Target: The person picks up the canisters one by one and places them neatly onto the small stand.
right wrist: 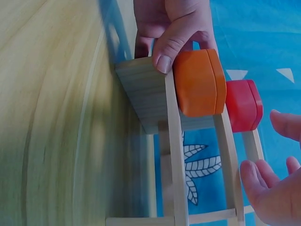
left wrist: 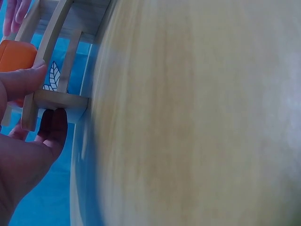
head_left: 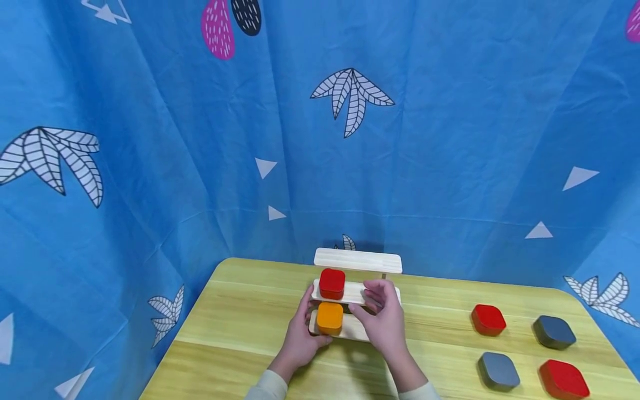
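A small tiered wooden rack [head_left: 357, 330] stands near the back of the table. On its lowest tier sits an orange rounded box [head_left: 330, 318] at the left; one tier up is a red rounded box [head_left: 332, 283], also at the left. My left hand [head_left: 300, 340] grips the rack's left end, thumb on the front rail and fingers behind the side piece, as the left wrist view shows. Beside the right part of the tiers is my right hand [head_left: 385, 318], fingers loosely bent and apart. In the right wrist view that hand [right wrist: 280, 197] holds nothing.
On the right side of the table lie a red box [head_left: 488, 320], a grey box [head_left: 554, 332], another grey box [head_left: 499, 371] and another red box [head_left: 564, 380]. A blue patterned curtain [head_left: 440, 139] hangs behind the table [head_left: 225, 311].
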{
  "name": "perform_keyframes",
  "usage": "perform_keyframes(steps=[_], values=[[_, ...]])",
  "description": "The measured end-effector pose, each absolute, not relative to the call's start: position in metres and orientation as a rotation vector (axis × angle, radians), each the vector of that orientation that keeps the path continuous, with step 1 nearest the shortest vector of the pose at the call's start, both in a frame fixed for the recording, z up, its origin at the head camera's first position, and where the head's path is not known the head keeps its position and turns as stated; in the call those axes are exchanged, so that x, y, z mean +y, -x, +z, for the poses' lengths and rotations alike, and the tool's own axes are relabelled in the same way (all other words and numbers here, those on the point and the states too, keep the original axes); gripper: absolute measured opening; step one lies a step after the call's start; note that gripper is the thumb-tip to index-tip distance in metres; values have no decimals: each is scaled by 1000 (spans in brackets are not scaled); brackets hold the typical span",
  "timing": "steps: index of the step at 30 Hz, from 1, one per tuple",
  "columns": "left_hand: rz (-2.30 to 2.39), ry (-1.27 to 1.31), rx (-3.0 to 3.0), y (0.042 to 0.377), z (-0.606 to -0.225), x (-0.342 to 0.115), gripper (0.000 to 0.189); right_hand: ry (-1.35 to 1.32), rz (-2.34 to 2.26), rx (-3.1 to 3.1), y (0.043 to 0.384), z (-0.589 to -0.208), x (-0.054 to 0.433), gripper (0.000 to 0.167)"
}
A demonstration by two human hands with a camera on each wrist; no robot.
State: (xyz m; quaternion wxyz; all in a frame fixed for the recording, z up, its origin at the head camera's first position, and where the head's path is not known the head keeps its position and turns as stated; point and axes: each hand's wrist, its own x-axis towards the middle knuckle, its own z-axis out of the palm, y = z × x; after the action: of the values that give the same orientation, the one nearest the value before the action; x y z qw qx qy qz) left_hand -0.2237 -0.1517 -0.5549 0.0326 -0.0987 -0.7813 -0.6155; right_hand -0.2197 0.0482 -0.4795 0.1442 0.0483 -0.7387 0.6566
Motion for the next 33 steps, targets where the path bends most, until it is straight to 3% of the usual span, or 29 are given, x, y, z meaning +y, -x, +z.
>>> perform_keyframes(steps=[33], values=[[-1904,284,-2387,225,-553,-148,127,-37,1801,-1930,217,-496,91,44]])
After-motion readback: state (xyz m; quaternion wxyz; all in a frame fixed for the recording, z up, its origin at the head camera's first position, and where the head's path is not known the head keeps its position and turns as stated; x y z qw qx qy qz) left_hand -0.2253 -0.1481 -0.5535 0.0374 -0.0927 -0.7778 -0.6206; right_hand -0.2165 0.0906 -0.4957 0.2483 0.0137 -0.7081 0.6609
